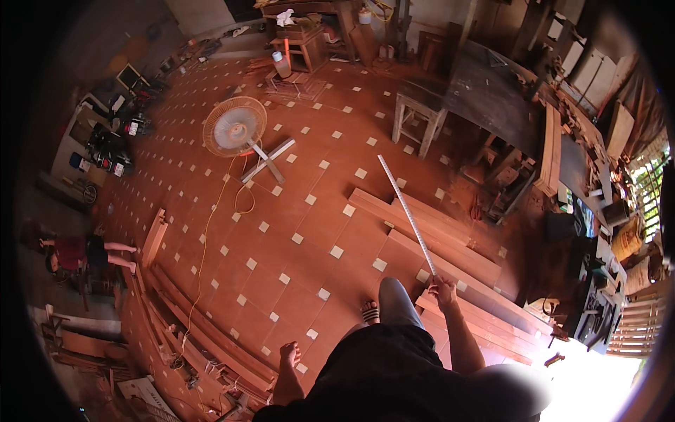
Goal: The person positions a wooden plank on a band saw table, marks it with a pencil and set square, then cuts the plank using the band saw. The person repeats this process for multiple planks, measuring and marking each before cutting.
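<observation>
My right hand (442, 290) is closed round the near end of a measuring tape (408, 211). Its long white marked blade sticks out forward and slightly left, ending in the air over the floor. Below and around it lie reddish timber planks (450, 243), roughly parallel, on the tiles to my right. Whether the tape has a case cannot be made out, as my fingers cover that end. My left hand (290, 354) hangs low beside my body, fingers curled in, with nothing seen in it.
A standing fan (235, 126) has a yellow cord (205, 246) trailing across the tiled floor. More long planks (211, 330) lie at left. A dark-topped workbench (485, 91) stands far right. Motorbikes (109, 148) line the left wall, and another person (77, 253) is at far left.
</observation>
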Motion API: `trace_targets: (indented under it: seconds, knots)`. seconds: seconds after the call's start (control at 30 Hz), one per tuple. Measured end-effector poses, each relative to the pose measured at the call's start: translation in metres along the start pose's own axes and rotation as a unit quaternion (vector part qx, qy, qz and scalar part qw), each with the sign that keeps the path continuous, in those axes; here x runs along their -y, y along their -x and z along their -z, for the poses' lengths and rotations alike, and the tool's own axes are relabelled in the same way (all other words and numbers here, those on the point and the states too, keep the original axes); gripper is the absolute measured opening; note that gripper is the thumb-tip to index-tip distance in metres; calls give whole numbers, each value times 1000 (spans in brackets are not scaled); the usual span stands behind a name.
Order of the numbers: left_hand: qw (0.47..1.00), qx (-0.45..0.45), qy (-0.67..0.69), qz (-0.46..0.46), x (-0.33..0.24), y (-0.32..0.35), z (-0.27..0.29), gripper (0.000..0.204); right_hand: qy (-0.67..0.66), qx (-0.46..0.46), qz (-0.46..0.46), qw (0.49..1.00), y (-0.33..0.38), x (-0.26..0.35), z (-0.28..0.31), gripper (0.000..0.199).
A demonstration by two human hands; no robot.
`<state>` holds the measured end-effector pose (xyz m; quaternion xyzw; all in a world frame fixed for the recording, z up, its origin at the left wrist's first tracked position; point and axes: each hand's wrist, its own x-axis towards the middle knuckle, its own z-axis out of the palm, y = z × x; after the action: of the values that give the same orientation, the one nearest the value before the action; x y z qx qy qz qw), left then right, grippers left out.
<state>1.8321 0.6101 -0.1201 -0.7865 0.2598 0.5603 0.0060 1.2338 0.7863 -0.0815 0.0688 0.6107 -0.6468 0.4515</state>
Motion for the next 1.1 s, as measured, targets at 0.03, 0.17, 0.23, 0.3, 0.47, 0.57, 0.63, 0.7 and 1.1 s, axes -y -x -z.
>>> trace_targets:
  seconds: [0.03, 0.17, 0.23, 0.3, 0.47, 0.57, 0.63, 0.7, 1.1]
  knots:
    - [1000, 0, 14, 19, -6, -7, -2, 40, -9, 40, 23, 999, -14, 14, -20, 23]
    - [999, 48, -17, 4, -78, -24, -32, 43, -14, 56, 27, 998, -75, 44, -72, 25]
    - [996, 69, -51, -28, -121, -39, -41, 43, -15, 34, 26, 999, -99, 54, -106, 25]
    - [993, 76, -74, -58, -188, -60, -59, 43, -32, 21, 31, 999, -139, 78, -143, 25]
    - [987, 85, -100, -92, -347, -80, -95, 43, -67, -2, 33, 997, -221, 138, -206, 25]
    - [974, 142, -21, -175, -438, -90, -100, 37, -63, -30, 31, 997, -269, 188, -243, 27]
    - [964, 160, 49, -208, -497, -104, -106, 33, -56, -21, 51, 997, -300, 229, -270, 26]
    - [976, 96, 20, -193, -562, -94, -153, 33, -41, -25, 99, 994, -328, 272, -269, 24]
    - [920, 224, -241, -210, -925, -201, -331, 33, -90, -267, 237, 930, -427, 405, -253, 22]
